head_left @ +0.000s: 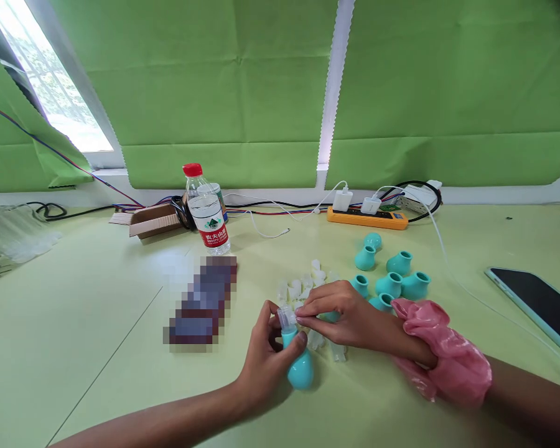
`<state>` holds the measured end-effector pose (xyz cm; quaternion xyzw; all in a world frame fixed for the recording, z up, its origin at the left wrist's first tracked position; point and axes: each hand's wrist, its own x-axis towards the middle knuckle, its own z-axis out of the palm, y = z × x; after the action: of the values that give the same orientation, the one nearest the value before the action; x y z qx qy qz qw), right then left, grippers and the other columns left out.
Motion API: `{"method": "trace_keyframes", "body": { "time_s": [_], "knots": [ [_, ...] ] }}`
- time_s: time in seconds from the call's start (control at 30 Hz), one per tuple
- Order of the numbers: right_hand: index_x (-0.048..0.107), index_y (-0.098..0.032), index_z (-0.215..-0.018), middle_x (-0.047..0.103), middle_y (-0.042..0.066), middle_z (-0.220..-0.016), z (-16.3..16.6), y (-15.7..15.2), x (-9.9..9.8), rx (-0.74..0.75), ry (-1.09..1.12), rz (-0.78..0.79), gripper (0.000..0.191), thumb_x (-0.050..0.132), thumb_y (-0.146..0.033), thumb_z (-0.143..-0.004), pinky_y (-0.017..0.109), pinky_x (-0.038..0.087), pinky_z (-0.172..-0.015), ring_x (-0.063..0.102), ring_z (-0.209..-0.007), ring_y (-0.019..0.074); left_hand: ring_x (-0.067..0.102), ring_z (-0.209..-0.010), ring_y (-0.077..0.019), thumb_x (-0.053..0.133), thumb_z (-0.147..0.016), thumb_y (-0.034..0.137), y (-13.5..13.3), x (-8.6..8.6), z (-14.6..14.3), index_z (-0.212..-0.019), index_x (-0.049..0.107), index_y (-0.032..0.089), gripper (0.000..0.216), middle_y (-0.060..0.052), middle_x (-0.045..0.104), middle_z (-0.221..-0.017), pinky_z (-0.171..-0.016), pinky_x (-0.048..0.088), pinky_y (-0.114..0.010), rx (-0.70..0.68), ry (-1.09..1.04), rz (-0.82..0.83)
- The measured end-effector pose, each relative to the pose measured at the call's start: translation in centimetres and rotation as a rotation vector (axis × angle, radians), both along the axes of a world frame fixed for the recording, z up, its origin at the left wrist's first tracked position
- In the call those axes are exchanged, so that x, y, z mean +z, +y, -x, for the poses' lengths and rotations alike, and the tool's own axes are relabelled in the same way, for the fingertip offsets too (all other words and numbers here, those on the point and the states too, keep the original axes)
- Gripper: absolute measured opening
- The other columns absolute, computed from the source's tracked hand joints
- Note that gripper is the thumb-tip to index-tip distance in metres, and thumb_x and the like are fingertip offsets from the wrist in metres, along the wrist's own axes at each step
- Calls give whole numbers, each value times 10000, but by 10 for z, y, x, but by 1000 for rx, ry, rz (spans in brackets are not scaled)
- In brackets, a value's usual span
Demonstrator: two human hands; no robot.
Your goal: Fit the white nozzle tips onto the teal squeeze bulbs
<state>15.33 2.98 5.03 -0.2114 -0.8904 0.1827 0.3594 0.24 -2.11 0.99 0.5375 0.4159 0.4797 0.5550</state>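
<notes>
My left hand (266, 361) is closed around a teal rubber bulb (300, 368), holding it with its neck pointing up. My right hand (343, 314) pinches a small clear plastic piece (287, 317) at the bulb's neck. A pink scrunchie (441, 354) sits on my right wrist. Just beyond my hands lies a pile of small clear plastic pieces (303, 285). Several more teal bulbs (392, 277) stand to the right of that pile.
A water bottle with a red cap (206, 211) stands behind, beside a cardboard box (152, 221). An orange power strip (366, 216) with chargers and cables lies near the window sill. A phone (539, 305) rests at the right. A blurred patch (203, 302) covers something left of my hands.
</notes>
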Motion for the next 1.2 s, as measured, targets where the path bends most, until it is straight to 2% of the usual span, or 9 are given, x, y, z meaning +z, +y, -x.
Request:
{"method": "trace_keyframes", "body": {
  "time_s": [0.17,0.37,0.57,0.7,0.9,0.97,1.1,1.2],
  "knots": [
    [663,-142,-691,629,18,-556,2,-7,-1,-42,-12,97,112,563,-164,-736,197,413,-488,542,-481,92,438,-587,-78,561,-725,303,0,-2,0,-741,326,190,262,29,513,-693,-502,327,-167,49,82,-24],
    [672,-162,-726,653,0,-592,5,-19,8,-38,28,176,104,582,-119,-698,180,427,-503,565,-504,85,417,-540,-70,567,-717,310,-2,-2,0,-713,319,190,275,33,514,-664,-451,292,-161,59,176,-58],
    [657,-150,-735,657,10,-637,8,-16,4,-184,112,268,85,620,-154,-658,192,474,-542,590,-553,105,474,-620,-89,541,-742,323,-1,-4,0,-737,312,197,261,28,523,-716,-518,350,-179,83,51,-44],
    [674,-151,-688,665,36,-687,12,-12,-3,-160,139,272,65,619,-184,-687,208,467,-561,599,-614,123,473,-604,-83,542,-737,316,1,-3,-1,-725,295,198,274,32,517,-707,-498,345,-169,104,39,-25],
    [686,-149,-695,657,28,-632,15,-15,-8,-179,240,340,76,614,-172,-690,206,462,-539,583,-577,114,455,-581,-75,556,-724,304,1,-5,-2,-720,285,199,291,34,509,-697,-489,345,-164,123,40,-23],
    [686,-148,-688,653,27,-632,16,-17,-7,-179,251,399,73,615,-165,-681,202,460,-532,583,-584,116,426,-543,-65,559,-720,307,0,-5,-2,-713,280,200,298,48,488,-665,-468,331,-157,122,27,-19],
    [687,-158,-689,644,23,-669,15,-15,-7,-131,262,623,65,634,-164,-652,186,449,-498,583,-600,113,366,-486,-46,565,-711,301,-1,-5,-3,-698,273,198,310,75,423,-604,-432,298,-142,130,38,-13],
    [688,-160,-681,636,23,-682,14,-13,-9,-101,313,705,64,651,-161,-630,188,455,-521,583,-623,113,354,-482,-44,567,-707,288,-2,-5,-2,-691,275,195,306,79,404,-587,-431,291,-139,146,76,-26]
  ]
}}
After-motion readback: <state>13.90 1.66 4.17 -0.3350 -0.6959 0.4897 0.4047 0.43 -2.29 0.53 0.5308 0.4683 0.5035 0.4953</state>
